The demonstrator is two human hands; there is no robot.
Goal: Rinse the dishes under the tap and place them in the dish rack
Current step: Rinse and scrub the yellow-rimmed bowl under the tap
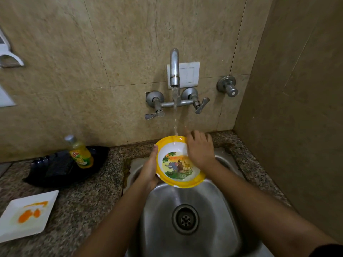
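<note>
Left hand (149,169) grip: grasping the yellow-rimmed bowl (176,164) by its left edge, tilted above the sink (213,210). Right hand (200,151) released, laid flat on the right inner wall, fingers blurred. Tap (174,69) stream strikes the far rim. Recommended: turn the bowl so water sweeps all sides; grip firmly, as it is likely slippery.

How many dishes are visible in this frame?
2: a yellow-rimmed bowl held over the sink, and a stained white plate on the counter at left. More may be hidden.

The yellow-rimmed bowl (176,165), cartoon animals inside, tilts under the running tap (174,67) at its 12 o'clock; a white, orange-stained square plate (18,227) lies at its 8 o'clock.
</note>
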